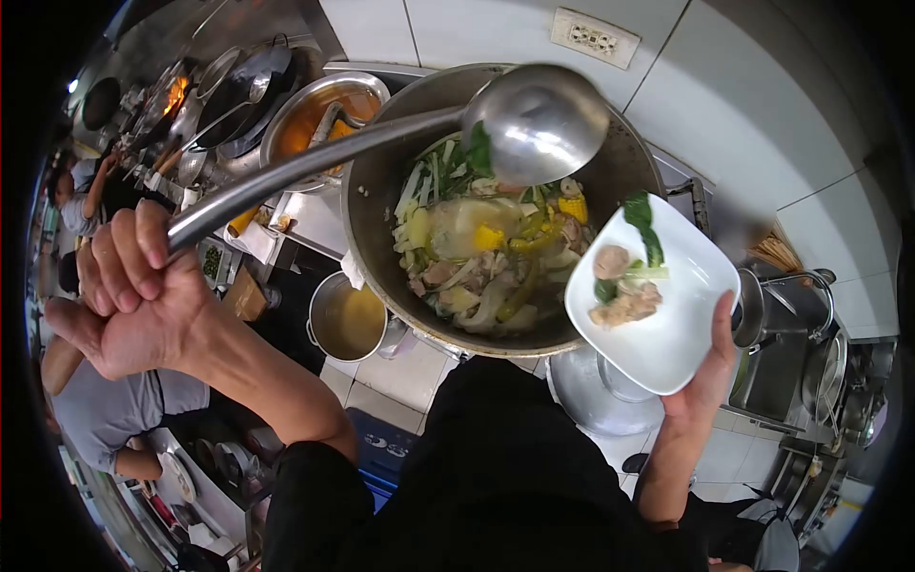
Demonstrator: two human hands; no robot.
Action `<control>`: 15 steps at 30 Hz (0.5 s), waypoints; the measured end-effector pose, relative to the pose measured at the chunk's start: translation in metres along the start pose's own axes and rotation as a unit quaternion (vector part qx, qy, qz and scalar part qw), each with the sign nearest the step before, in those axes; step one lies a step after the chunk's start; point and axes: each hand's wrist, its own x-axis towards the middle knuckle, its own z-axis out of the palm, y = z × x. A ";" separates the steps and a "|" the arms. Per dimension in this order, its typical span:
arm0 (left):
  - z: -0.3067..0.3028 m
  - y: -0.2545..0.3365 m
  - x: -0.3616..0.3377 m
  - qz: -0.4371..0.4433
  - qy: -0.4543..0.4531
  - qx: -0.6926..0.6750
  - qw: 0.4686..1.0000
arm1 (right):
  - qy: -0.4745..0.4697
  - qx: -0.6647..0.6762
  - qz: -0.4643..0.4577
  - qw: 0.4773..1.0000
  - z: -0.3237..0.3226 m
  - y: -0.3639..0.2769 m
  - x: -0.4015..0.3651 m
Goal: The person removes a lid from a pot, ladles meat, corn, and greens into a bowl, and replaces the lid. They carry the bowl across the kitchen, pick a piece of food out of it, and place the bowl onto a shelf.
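Note:
My left hand (143, 296) is closed round the handle of a large metal ladle (538, 124), raised over the pot with its bowl turned downward. A green leaf (478, 150) hangs by the ladle's rim. Below it, a big metal pot (360, 224) holds soup (477, 234) with corn pieces, leafy greens, pale vegetables and meat. My right hand (710, 377) grips the edge of a white square bowl (701, 286) at the pot's right side. In this bowl lie pieces of meat (629, 303) and a dark green leaf (644, 229).
A smaller pot (348, 319) with yellowish liquid stands at lower left of the big pot. Behind it sits a metal basin (324, 114) of orange liquid. Woks (253, 91) and a flame (176, 93) are at far left, near other people (124, 400). A tiled wall (753, 105) rises behind.

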 end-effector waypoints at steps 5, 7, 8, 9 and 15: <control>0.004 -0.025 -0.018 -0.074 -0.118 0.048 0.989 | 0.036 0.037 -0.017 0.999 -0.014 -0.001 -0.007; 0.001 -0.035 -0.020 -0.103 -0.189 0.076 0.973 | 0.041 0.026 -0.018 0.999 -0.017 -0.001 -0.008; 0.001 -0.042 -0.020 -0.122 -0.209 0.073 0.968 | 0.043 0.020 -0.018 0.999 -0.018 -0.002 -0.008; 0.003 -0.049 -0.020 -0.140 -0.229 0.069 0.961 | 0.039 0.028 -0.016 0.999 -0.018 -0.002 -0.008; -0.001 -0.070 -0.020 -0.206 -0.317 0.097 0.921 | 0.025 0.055 -0.009 0.998 -0.021 0.001 -0.009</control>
